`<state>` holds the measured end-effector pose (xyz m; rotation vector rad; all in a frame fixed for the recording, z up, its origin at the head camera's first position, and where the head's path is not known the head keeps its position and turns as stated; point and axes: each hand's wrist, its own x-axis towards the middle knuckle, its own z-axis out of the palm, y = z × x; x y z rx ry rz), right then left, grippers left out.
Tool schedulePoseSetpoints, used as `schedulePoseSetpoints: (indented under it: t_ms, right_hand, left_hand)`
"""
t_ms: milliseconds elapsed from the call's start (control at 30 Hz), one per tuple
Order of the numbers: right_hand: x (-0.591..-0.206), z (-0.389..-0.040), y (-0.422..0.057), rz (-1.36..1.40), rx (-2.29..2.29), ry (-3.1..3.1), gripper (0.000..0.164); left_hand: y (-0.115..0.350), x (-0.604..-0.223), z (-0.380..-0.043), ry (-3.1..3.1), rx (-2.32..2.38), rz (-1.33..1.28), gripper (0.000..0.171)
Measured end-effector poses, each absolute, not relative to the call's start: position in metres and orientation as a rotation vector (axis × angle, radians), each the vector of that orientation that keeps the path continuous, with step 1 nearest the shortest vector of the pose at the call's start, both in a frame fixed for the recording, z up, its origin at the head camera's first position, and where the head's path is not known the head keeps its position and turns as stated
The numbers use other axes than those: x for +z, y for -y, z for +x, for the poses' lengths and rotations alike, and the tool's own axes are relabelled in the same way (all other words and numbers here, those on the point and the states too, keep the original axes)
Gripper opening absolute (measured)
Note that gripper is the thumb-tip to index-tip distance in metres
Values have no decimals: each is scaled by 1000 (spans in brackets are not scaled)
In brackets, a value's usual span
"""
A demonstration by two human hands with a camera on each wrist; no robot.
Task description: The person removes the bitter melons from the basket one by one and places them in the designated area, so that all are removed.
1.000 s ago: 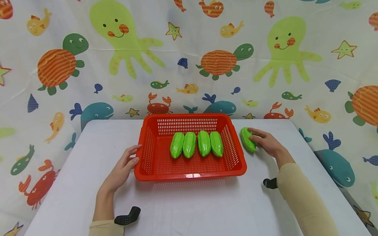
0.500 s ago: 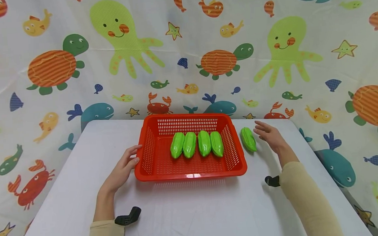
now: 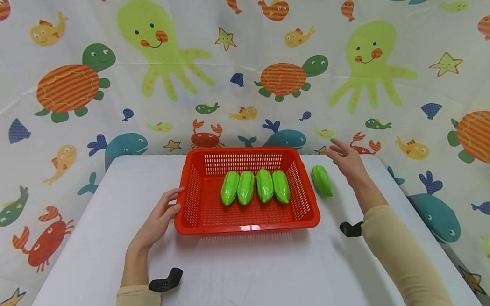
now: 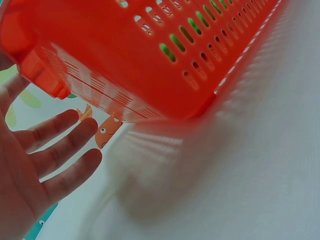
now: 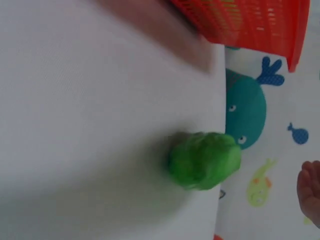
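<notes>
A red plastic basket (image 3: 247,228) with slotted walls holds several ridged green fruits (image 3: 245,188) lying side by side. My left hand (image 3: 160,221) touches the basket's left rim; in the left wrist view three of its fingers (image 4: 65,150) stretch out straight below the rim. One more ridged green fruit (image 3: 322,181) lies on the table to the right of the basket. Above and beyond that fruit, my right hand (image 3: 348,163) hovers with nothing in it, fingers loosely extended. The right wrist view shows the lone fruit (image 5: 205,160) blurred, apart from the hand (image 5: 310,192) at the right edge.
A white table (image 3: 235,275) carries the basket near its back edge. Behind hangs a white curtain (image 3: 237,31) printed with sea animals. Black wrist devices (image 3: 166,280) sit at both beige sleeves.
My right hand has left the lone fruit, moving right and then up and away toward the back. The fruit stays beside the basket. My left hand and the basket have not moved.
</notes>
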<state>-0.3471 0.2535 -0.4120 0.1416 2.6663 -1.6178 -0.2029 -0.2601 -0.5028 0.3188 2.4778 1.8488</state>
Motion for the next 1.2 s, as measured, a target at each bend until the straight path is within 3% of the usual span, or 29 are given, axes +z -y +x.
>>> schedulePoseSetpoints:
  t_ms: [500, 1200]
  right_hand:
    - [-357, -320, -205, -87, -1723, -2644, 67]
    - [-337, -301, -166, -414, -1738, -2623, 64]
  left_hand:
    - [260, -503, -204, -2467, 1848, 322, 51]
    - [260, -502, -204, -2464, 1852, 320, 52]
